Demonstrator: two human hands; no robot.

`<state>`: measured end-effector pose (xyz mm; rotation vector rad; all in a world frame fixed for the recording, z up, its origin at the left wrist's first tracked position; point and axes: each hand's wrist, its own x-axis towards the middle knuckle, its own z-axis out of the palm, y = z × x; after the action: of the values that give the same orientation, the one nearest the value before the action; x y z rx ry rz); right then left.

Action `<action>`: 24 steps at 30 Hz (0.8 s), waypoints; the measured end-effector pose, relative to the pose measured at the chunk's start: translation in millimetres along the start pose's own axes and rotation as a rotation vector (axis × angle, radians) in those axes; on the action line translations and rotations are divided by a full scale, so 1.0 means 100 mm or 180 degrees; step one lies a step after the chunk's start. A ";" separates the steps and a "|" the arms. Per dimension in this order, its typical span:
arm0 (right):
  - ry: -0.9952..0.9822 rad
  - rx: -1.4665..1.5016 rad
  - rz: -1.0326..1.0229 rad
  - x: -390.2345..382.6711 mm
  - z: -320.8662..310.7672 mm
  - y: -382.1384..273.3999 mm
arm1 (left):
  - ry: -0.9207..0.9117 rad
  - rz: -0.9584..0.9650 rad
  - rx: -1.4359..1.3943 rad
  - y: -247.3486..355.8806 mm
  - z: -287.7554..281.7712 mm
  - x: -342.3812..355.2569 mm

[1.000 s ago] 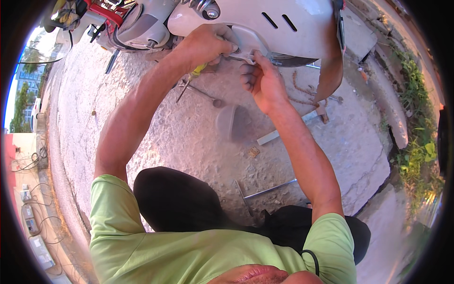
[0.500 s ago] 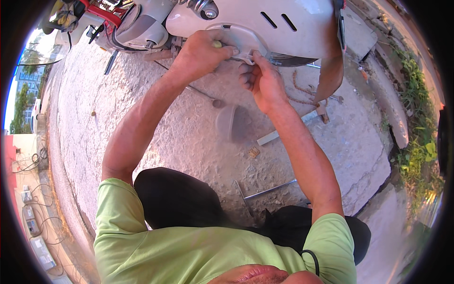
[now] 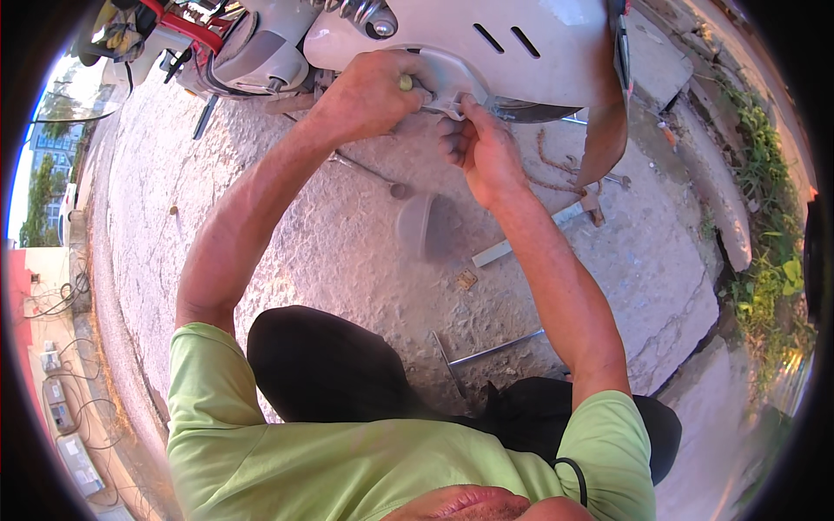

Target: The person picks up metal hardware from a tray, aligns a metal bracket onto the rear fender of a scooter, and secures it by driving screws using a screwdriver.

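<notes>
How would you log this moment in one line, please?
Left hand: holding yellow-ended tool, mostly hidden | Right hand: touching lower edge of white panel | On ground: hammer, T-shaped tool

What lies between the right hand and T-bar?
In the head view, a grey piece, the end of a hammer and a tan chip lie between the right hand and T-bar.

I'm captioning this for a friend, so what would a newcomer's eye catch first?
Probably the large white motorbike panel with two dark slots, top centre. At its lower edge are the left hand, a yellow handle end showing in it, and the right hand. Then the lime-green shirt across the bottom.
</notes>
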<state>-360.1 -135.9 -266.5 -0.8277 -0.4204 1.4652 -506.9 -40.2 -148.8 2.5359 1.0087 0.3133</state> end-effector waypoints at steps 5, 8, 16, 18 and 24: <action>-0.0029 0.0004 0.0002 0.02 -0.02 0.01 | -0.0117 0.0020 -0.0023 0.00 -0.02 0.02; 0.0003 -0.0034 0.0003 0.04 -0.03 0.01 | -0.0122 -0.0012 -0.0114 0.00 -0.03 0.02; -0.0010 -0.0088 -0.0065 0.03 -0.04 0.01 | 0.0051 -0.0147 0.0252 0.04 -0.02 -0.02; 0.0001 -0.0122 -0.0051 0.03 -0.04 0.01 | 0.0035 -0.0311 0.0178 0.07 0.00 -0.02; 0.0002 -0.0118 -0.0107 0.04 -0.05 0.02 | -0.0005 -0.0415 0.0158 0.10 0.01 -0.01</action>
<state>-357.9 -133.4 -271.9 -0.8469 -0.4601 1.4298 -500.9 -47.7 -145.6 2.4986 1.1887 0.2518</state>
